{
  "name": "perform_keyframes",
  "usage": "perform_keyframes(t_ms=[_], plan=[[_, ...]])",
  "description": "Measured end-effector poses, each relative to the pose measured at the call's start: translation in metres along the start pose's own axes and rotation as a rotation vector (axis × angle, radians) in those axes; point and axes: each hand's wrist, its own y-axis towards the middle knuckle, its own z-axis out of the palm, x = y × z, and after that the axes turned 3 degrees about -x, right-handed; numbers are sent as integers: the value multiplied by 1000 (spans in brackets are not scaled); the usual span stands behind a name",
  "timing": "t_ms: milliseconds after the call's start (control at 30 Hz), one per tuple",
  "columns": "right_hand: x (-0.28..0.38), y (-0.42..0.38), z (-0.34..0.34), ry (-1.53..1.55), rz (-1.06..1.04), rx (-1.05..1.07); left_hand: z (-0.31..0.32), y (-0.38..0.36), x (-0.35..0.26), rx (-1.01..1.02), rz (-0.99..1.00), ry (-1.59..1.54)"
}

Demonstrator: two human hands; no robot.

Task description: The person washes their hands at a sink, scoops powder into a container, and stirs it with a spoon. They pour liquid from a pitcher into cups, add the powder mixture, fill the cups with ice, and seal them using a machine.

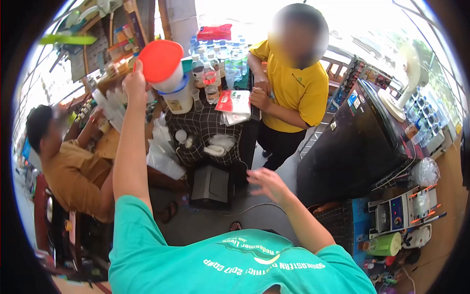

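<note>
My left hand (135,82) is stretched far forward, its fingers closed on the side of a pale plastic tub with a red lid (161,60). That tub is tilted and overlaps a second white tub with a blue rim (178,100) on the dark checked cloth. My right hand (270,185) hangs in the air in front of my body with its fingers spread and nothing in them. Beyond it, on the table, lies a red-and-white plastic packet (234,103). A clear bottle with a pink-red label (211,88) stands beside the blue-rimmed tub.
A person in a yellow shirt (296,81) stands across the table. Another person in brown (78,171) sits at the left. To the right is a black fridge (347,142) with a white fan (410,83) on top. A dark box (211,185) sits below the table.
</note>
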Motion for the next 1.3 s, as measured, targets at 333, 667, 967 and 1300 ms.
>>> perform_keyframes(t_ms=[333,667,967,1300], plan=[[-195,-192,-145,418,336,-973,127,202,104,-74,-244,90],[-305,-299,-146,267,650,-1152,148,277,170,222,-344,271],[-403,-367,-169,-366,604,-1217,126,-1,122,-145,909,369],[-448,-650,-314,154,-60,-2574,162,-792,152,1342,277,-11]])
